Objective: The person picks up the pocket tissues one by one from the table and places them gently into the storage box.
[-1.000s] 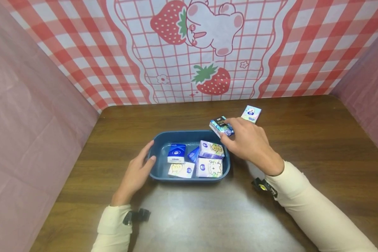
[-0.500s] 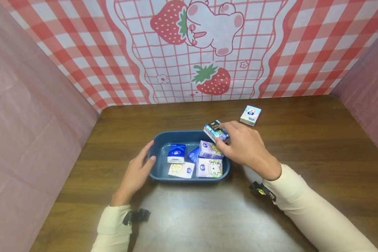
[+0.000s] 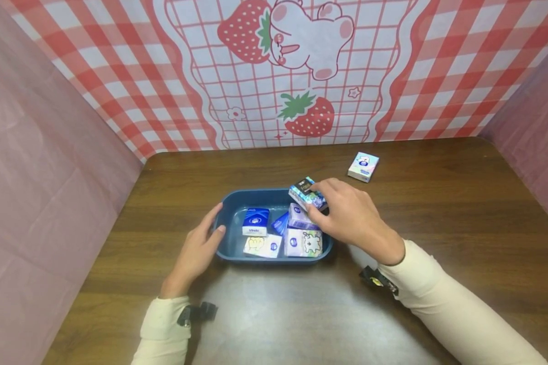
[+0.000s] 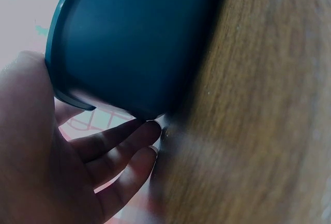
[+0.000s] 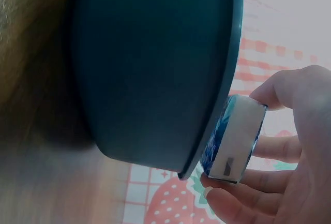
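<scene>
A patterned blue tissue pack point(image 3: 307, 192) with a black label is pinched between thumb and fingers of my right hand point(image 3: 351, 210). It is tilted over the back right rim of the dark blue plastic basin point(image 3: 237, 194). Its white side point(image 5: 240, 131) faces the right wrist camera, beside the rim. My left hand point(image 3: 196, 253) holds the basin's left end, thumb over the rim and several fingers point(image 4: 121, 151) outside. Inside lie a blue tissue pack point(image 3: 255, 221), a white one point(image 3: 265, 246), a lilac pack point(image 3: 300, 218) and a bear-print pack point(image 3: 303, 243). Another blue pack point(image 3: 280, 223) is partly covered.
A pale pastel tissue pack point(image 3: 363, 167) lies on the brown wooden table point(image 3: 438, 203), behind the right hand. A red checked strawberry cloth point(image 3: 310, 116) hangs at the table's back edge. Pink curtains point(image 3: 50, 177) stand at both sides.
My right hand has carried the patterned pack left and toward me, from beyond the basin's back right corner to over its rim. The pale pack behind is uncovered. The left hand stays put.
</scene>
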`<state>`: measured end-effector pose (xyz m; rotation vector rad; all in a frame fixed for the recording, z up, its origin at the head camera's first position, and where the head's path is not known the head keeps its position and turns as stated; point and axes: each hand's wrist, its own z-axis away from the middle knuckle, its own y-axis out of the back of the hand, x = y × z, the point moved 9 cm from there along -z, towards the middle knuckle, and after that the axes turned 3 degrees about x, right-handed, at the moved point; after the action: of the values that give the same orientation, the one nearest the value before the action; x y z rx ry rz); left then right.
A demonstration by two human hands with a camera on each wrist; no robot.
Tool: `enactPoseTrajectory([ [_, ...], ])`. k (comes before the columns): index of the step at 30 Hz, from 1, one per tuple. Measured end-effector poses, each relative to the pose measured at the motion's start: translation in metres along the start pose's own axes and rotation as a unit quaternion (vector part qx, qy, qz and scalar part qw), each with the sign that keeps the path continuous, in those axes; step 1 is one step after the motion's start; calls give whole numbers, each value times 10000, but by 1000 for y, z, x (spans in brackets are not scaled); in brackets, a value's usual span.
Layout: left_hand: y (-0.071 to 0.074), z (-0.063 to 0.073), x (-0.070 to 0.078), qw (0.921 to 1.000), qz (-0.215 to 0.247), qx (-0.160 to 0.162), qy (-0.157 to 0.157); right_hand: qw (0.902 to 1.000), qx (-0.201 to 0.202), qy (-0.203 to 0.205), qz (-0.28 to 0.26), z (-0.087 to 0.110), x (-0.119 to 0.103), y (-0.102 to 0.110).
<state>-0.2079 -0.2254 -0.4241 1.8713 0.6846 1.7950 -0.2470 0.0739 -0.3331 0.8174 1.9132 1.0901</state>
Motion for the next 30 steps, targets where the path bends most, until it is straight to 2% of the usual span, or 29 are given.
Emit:
enactPoseTrajectory([
  [12,1,0,1,10000,-18,13,-19,9990,-110,328,-283,2,-14,-8],
  [19,0,0,2,10000,-29,4,-13,9980,-312,335,-441,5,-20,-15],
  [30,0,0,1,10000,-30,-3,-26,9979,-371,278,-463,4,-24,-24],
])
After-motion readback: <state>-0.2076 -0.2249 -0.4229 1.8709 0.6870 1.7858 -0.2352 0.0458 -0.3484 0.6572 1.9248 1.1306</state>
